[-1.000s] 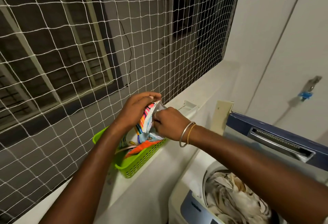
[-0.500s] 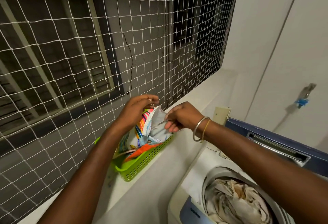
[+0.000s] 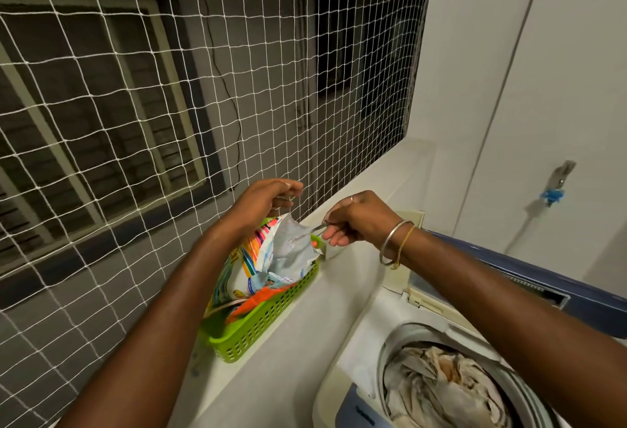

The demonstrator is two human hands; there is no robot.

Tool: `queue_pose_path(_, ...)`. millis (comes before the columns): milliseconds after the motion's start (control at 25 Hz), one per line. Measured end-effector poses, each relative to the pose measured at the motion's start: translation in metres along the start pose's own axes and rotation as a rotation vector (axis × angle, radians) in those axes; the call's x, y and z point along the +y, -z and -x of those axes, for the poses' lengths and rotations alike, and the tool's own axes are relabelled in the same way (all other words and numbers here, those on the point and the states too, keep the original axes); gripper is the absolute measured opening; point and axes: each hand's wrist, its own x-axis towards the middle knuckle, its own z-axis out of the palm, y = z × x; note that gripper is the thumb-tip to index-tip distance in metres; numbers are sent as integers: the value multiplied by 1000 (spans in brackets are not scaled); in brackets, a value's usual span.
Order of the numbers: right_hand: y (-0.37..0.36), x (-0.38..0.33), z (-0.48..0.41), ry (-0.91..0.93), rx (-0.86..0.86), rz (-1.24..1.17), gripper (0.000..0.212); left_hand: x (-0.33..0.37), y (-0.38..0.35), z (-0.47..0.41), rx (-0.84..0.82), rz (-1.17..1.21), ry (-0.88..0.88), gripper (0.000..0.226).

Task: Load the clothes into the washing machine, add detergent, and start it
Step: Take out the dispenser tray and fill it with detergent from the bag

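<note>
Now spread wider than before, left hand (image 3: pixel 261 203) pinching the detergent packet (image 3: pixel 288 254) by its top under the fingers (image 3: pixel 288 186), right hand (image 3: pixel 356 220) nipping a thin metal piece (image 3: pixel 319 226) beside its mouth: probably scooping next.

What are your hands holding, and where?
The detergent packet in the green basket. The left hand has its grip on the top edge. The right hand seems to pinch the mouth's opposite edge.
</note>
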Motion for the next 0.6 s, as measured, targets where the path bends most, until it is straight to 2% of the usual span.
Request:
queue_pose_path(120, -15, 11, -4, 163, -94, 163, 13, 0, -6, -1, 3, 17, 6, 34)
queue_pose_path(320, -56, 17, -19, 571, -138, 801, 13, -5, -2, -1, -6, 13, -13, 34)
queue_pose_path(400, -67, 18, -23, 681, -95, 954, 15, -4, 0, 0, 8, 32, -8, 35)
queue_pose_path(520, -74, 24, -26, 743, -36, 1033, 17, -4, 5, 3, 28, 69, 8, 35)
queue_pose_path(600, -77, 28, -25, 695, -21, 1021, 18, -8, 10, 4, 28, 69, 27, 35)
